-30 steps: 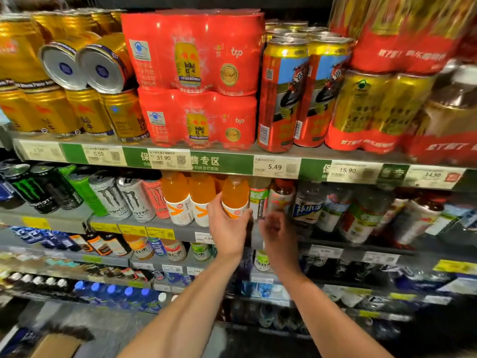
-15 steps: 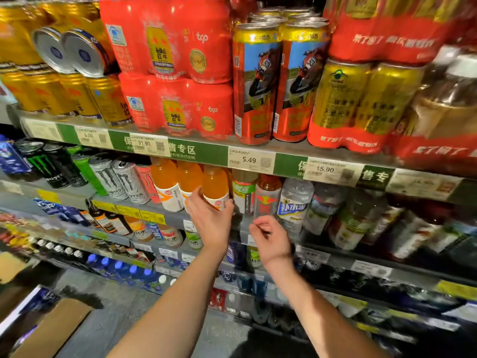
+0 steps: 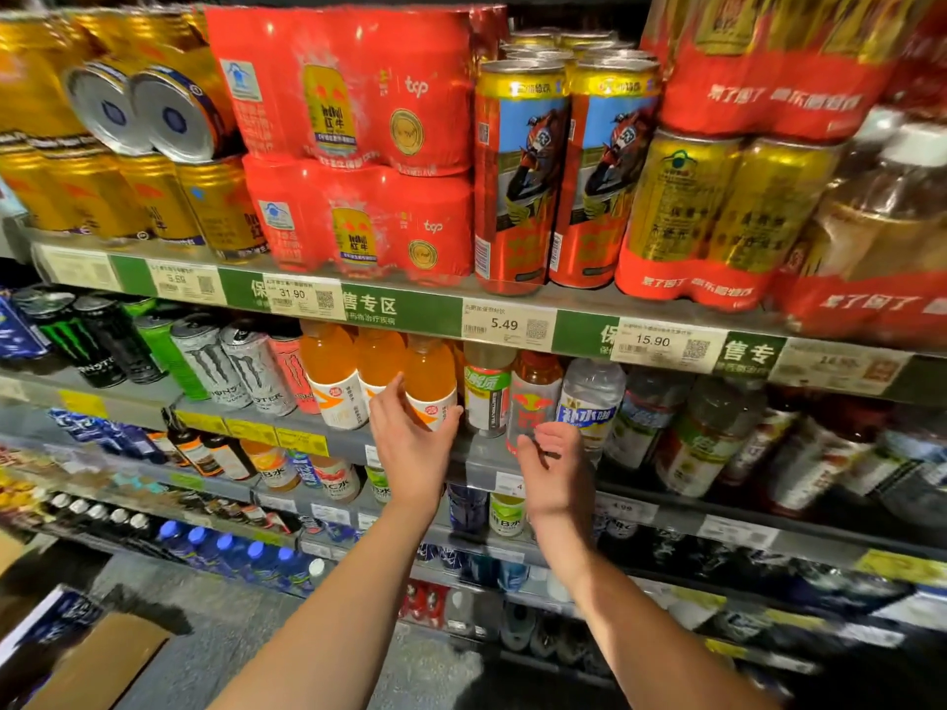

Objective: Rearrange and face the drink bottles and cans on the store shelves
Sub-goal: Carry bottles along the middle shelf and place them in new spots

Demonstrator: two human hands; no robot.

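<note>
Orange drink in a clear plastic bottle with a white and orange label [image 3: 431, 384] is being handled on the second shelf [image 3: 328, 443], where it sits as the rightmost of three matching orange bottles in a row. Its lower label is wrapped by the left hand [image 3: 410, 443], thumb on the left side and fingers curled round the right, so that grip is closed on the bottle. Just beside it to the right, a pale bottle with a green and red label [image 3: 487, 397] and a clear bottle with a red bull logo [image 3: 533, 397] are lined up. The right hand [image 3: 556, 466] is held in front of the red-logo bottle with fingers loosely spread and nothing held; whether the fingertips touch it can't be told. Silver and black Monster cans [image 3: 225, 366] are parked left of the orange bottles. Up top, red shrink-wrapped can multipacks [image 3: 358, 146] and tall red and gold cans with a motorbike picture [image 3: 520, 176] are stacked above the green price strip [image 3: 389, 310].
</note>
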